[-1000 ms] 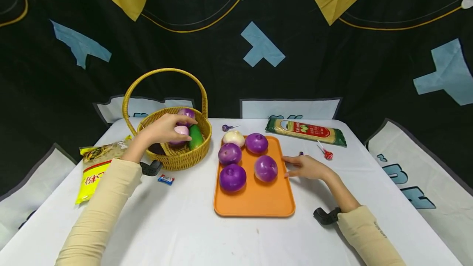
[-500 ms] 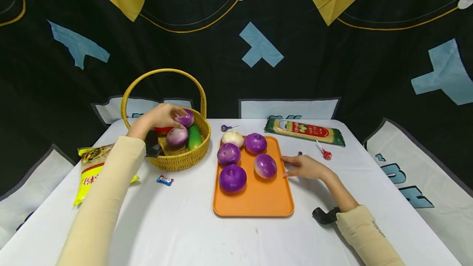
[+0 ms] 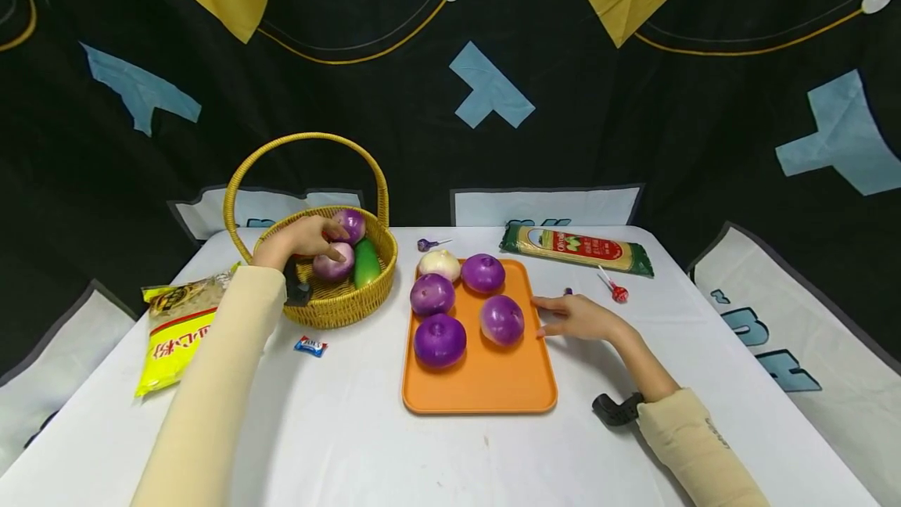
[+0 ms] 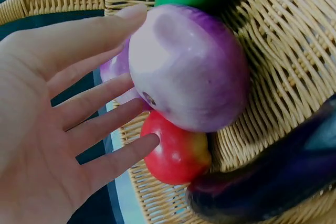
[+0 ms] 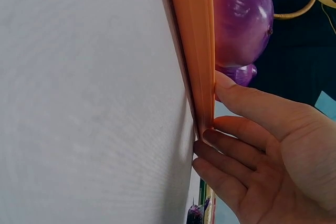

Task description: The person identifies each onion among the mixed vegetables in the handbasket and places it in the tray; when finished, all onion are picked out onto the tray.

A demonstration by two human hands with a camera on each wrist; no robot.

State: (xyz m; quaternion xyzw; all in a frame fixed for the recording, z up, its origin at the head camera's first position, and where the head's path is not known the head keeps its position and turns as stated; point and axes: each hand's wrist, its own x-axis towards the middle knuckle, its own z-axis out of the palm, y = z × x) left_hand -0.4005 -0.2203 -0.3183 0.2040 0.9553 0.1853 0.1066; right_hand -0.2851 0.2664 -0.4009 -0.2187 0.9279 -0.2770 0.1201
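My left hand (image 3: 307,239) is in the wicker basket (image 3: 355,307), its fingers spread at a pale purple onion (image 4: 194,72). In the left wrist view the thumb and fingertips lie at that onion's near side; firm contact cannot be told. Around it in the basket are a second purple onion (image 3: 349,225), a green cucumber-like vegetable (image 3: 367,263), a round red-yellow fruit (image 4: 176,153) and an eggplant (image 4: 262,182). My right hand (image 3: 580,318) touches the right rim of the orange tray (image 5: 195,51), thumb and fingers extended. Several purple onions (image 3: 439,340) and a white onion (image 3: 440,264) sit on the tray.
A yellow bag of powder (image 3: 179,331) lies left of the basket, and a small blue wrapped candy (image 3: 310,346) in front of it. Behind the tray are a spaghetti pack (image 3: 577,249) and a purple lollipop (image 3: 428,244). A red lollipop (image 3: 619,293) lies beyond the right hand.
My left hand drew back toward the basket's left side, uncovering the onions, then lowered toward the front onion. The right hand stays at the tray rim. The head view has shifted slightly.
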